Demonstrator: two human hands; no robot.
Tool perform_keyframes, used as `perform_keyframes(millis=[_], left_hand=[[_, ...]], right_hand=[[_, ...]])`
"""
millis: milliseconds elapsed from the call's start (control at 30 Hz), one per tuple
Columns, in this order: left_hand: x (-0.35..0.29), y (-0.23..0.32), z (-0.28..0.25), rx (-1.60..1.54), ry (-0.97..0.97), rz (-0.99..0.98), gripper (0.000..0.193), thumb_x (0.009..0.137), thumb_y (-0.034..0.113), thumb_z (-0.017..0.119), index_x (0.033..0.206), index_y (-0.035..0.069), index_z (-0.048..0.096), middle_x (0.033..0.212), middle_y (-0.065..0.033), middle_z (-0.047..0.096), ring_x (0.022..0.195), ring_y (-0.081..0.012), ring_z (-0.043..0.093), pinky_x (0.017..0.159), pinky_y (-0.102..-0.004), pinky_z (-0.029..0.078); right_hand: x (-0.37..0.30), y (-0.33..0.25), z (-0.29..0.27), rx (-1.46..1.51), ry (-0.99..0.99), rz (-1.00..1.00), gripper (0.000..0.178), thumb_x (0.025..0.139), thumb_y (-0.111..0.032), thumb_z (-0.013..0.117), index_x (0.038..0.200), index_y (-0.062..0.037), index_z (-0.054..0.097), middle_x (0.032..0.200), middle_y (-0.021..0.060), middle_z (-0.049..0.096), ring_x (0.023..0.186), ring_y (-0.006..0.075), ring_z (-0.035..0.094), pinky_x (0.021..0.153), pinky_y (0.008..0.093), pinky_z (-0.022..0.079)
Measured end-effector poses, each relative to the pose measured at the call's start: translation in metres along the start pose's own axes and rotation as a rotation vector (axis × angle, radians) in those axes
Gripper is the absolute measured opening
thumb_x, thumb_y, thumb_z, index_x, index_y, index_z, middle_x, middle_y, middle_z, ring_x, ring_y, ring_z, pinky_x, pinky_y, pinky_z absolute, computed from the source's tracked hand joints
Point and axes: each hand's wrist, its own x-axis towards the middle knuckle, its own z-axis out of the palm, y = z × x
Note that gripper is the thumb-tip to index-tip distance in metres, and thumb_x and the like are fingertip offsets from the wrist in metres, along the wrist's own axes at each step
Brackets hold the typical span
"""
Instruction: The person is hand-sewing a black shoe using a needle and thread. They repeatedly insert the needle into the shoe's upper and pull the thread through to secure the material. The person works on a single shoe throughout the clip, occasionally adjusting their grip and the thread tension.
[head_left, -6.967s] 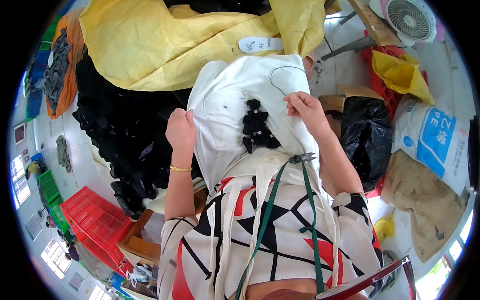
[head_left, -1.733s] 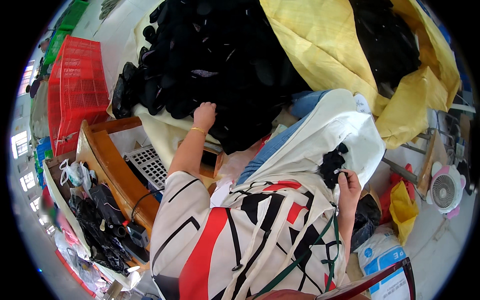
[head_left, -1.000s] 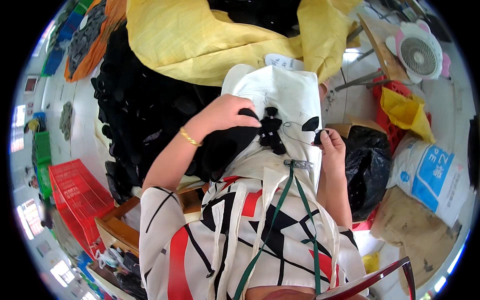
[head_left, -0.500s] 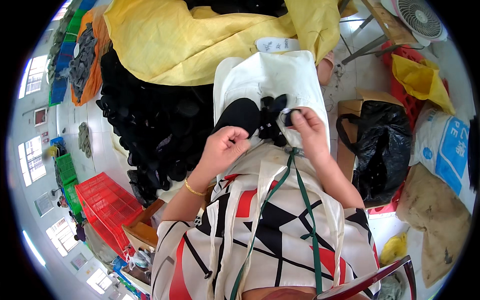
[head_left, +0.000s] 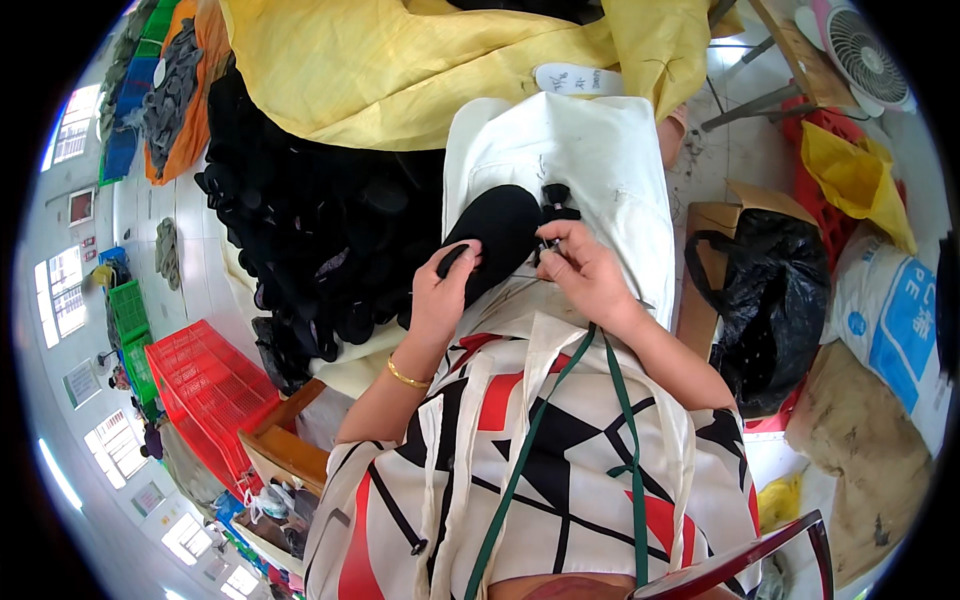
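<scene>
A black fabric slipper (head_left: 508,225) lies on the white cloth (head_left: 600,150) over my lap, its rounded toe pointing away from me. My left hand (head_left: 442,290) grips its near left edge, thumb and fingers closed on it. Just right of the slipper, my right hand (head_left: 588,275) pinches a small dark piece with a pale, shiny bit; the fingers partly hide it, and its kind is unclear. Beyond those fingertips lie small black bows (head_left: 560,205), partly covered by the hand.
To my left spreads a large heap of black slippers (head_left: 320,240). A yellow sheet (head_left: 400,80) lies ahead, with a white sole-shaped piece (head_left: 580,79) on it. At right stands a carton with a black plastic bag (head_left: 770,290). A red crate (head_left: 210,400) sits at lower left.
My right hand has moved left, toward the slipper, with the small piece. My left hand has taken hold of the slipper's edge. The whole view has shifted slightly.
</scene>
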Motion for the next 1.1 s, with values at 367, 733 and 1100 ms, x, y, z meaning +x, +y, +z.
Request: perform_keyframes(millis=[367, 733, 1100], left_hand=[[0.017, 0.004, 0.038, -0.418, 0.16, -0.296, 0.019, 0.09, 0.019, 0.076, 0.097, 0.003, 0.069, 0.087, -0.0018, 0.067, 0.079, -0.0116, 0.058, 0.075, -0.0273, 0.046], [0.019, 0.011, 0.041, -0.402, 0.199, -0.38, 0.02, 0.083, 0.011, 0.079, 0.097, 0.003, 0.068, 0.087, -0.0009, 0.064, 0.08, -0.0111, 0.054, 0.076, -0.0266, 0.044], [0.02, 0.007, 0.04, -0.418, 0.202, -0.368, 0.019, 0.084, 0.012, 0.079, 0.097, 0.004, 0.069, 0.087, -0.0004, 0.064, 0.08, -0.0109, 0.054, 0.076, -0.0261, 0.043]], right_hand=[[0.019, 0.0, -0.003, 0.047, 0.021, 0.16, 0.009, 0.101, -0.011, 0.059, 0.107, -0.0047, 0.062, 0.081, -0.0033, 0.059, 0.068, 0.0037, 0.055, 0.062, 0.0205, 0.047], [0.026, 0.004, 0.013, -0.163, -0.057, 0.092, 0.01, 0.096, -0.007, 0.059, 0.102, -0.0011, 0.063, 0.068, -0.0017, 0.056, 0.059, 0.0026, 0.045, 0.053, 0.0233, 0.038], [0.028, 0.011, 0.013, -0.111, -0.062, 0.099, 0.01, 0.095, -0.006, 0.058, 0.102, -0.0016, 0.063, 0.068, -0.003, 0.056, 0.058, 0.0025, 0.048, 0.052, 0.0227, 0.039]])
